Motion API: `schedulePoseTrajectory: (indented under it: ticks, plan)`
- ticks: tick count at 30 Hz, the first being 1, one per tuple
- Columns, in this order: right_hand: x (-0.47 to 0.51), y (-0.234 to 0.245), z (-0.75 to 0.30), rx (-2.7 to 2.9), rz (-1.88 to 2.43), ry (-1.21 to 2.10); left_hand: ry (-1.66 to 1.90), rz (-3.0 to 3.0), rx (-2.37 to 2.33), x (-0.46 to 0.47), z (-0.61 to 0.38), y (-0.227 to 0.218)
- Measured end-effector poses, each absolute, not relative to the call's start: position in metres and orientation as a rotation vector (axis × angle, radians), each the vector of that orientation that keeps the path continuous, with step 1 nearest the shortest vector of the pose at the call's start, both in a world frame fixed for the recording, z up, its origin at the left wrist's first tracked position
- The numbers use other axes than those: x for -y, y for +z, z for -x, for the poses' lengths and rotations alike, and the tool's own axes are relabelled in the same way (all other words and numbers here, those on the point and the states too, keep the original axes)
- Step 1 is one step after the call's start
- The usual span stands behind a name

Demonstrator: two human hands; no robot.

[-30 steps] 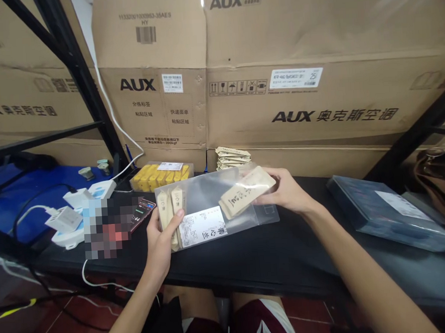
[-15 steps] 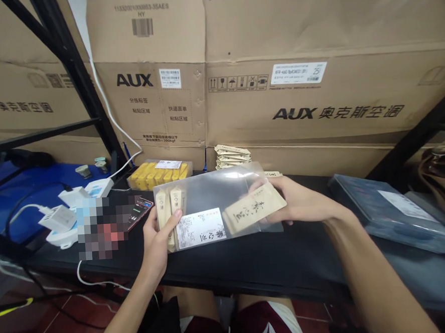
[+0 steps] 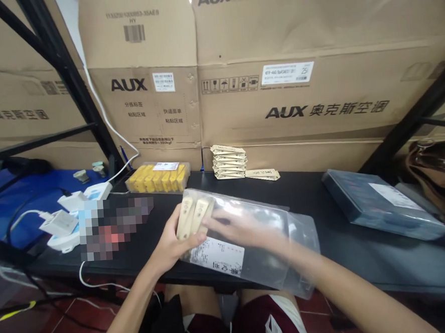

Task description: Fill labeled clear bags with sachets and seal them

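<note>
Now the right hand point(image 3: 241, 228) has slid deep inside the clear bag point(image 3: 295, 245), grip too blurred to tell, while the left hand point(image 3: 169, 245) clamps the end holding the sachets point(image 3: 193, 216).

Beyond your left grip point(image 3: 170, 242), a clear tray of yellow packets point(image 3: 158, 178) sits on the black bench point(image 3: 315, 201), with white chargers point(image 3: 69, 216) further to that grip's left on a blue cloth point(image 3: 28, 191). Behind your right grip point(image 3: 241, 228), a stack of beige sachets point(image 3: 228, 162) stands against the AUX cartons point(image 3: 297, 96), with loose sachets point(image 3: 262, 174) just beside it. Well off to that grip's right lies a dark blue wrapped packet point(image 3: 379, 204).
</note>
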State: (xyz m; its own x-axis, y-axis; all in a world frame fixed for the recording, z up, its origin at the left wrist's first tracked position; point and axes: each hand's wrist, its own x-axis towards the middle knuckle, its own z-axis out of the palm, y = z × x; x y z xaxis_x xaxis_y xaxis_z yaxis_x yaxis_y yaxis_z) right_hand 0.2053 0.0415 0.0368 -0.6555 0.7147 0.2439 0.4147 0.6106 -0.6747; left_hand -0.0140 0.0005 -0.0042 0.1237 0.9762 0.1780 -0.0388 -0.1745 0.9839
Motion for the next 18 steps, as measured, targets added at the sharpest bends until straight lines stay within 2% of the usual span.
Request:
schedulePoseTrajectory:
  ticks: [3, 5, 9, 11, 14, 18]
  plan:
    - [-0.049, 0.043, -0.216, 2.238, 0.682, 1.123, 1.315, -1.200, -1.093, -0.001, 0.014, -0.005]
    - [-0.061, 0.045, -0.225, 2.087, 0.722, 1.145, 1.454, -1.014, -1.153, -0.003, 0.013, -0.006]
    - [-0.093, 0.040, -0.251, 1.554, 0.956, 0.554, 1.806, -0.598, -1.131, -0.007, 0.011, -0.004]
    - [-0.109, 0.036, -0.266, 1.470, 0.964, 0.288, 1.928, -0.520, -1.079, -0.008, 0.011, -0.002]
    - [-0.138, 0.036, -0.280, 1.662, 0.935, -0.007, 1.947, -0.532, -1.040, -0.008, 0.010, -0.003]
    - [-0.194, 0.048, -0.267, 1.991, 0.962, -0.273, 1.791, -0.647, -1.041, -0.005, 0.010, -0.007]
